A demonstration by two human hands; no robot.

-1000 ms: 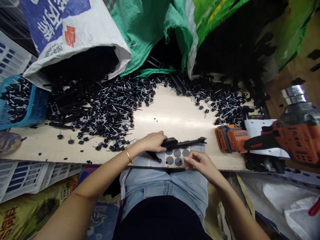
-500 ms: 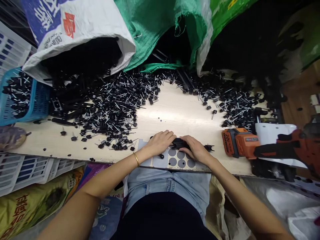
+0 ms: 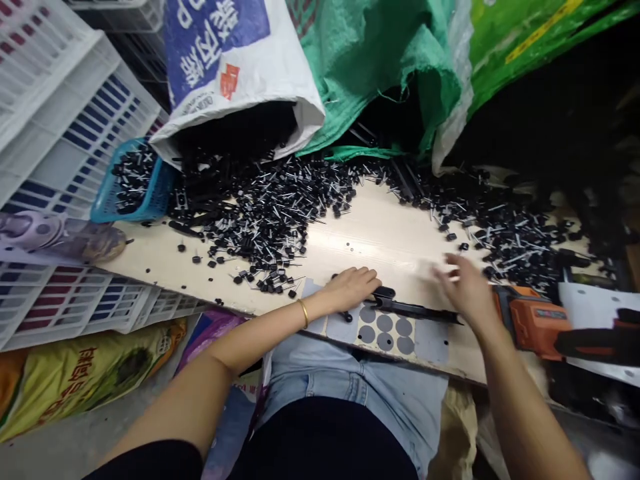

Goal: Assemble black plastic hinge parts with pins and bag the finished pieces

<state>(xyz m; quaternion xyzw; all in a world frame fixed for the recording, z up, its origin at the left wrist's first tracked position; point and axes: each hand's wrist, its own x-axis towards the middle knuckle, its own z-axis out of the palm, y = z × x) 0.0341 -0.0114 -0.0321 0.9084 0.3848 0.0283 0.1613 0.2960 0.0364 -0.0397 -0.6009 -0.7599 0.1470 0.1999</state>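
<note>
My left hand (image 3: 354,287) is closed over the left end of a long black plastic bar (image 3: 417,309), which lies along the front of the wooden bench (image 3: 380,223). Its fingers hide that end of the bar. My right hand (image 3: 467,290) is apart from the bar, above and behind its right end. Those fingers are blurred by motion but look spread, with nothing seen in them. Under the bar is a grey patch with several round grey discs (image 3: 385,323). A small black knob (image 3: 348,317) sits just below my left wrist.
Heaps of black-headed metal pins (image 3: 270,223) cover the left and more pins (image 3: 520,240) the right. An orange cordless drill (image 3: 545,323) lies at the right. A blue basket (image 3: 159,193) of pins stands left. Open sacks (image 3: 305,123) with black parts line the back.
My right hand has let go of the black bar and moved right and away from it. My left hand stays on the bar's left end. The camera view has turned to the left.
</note>
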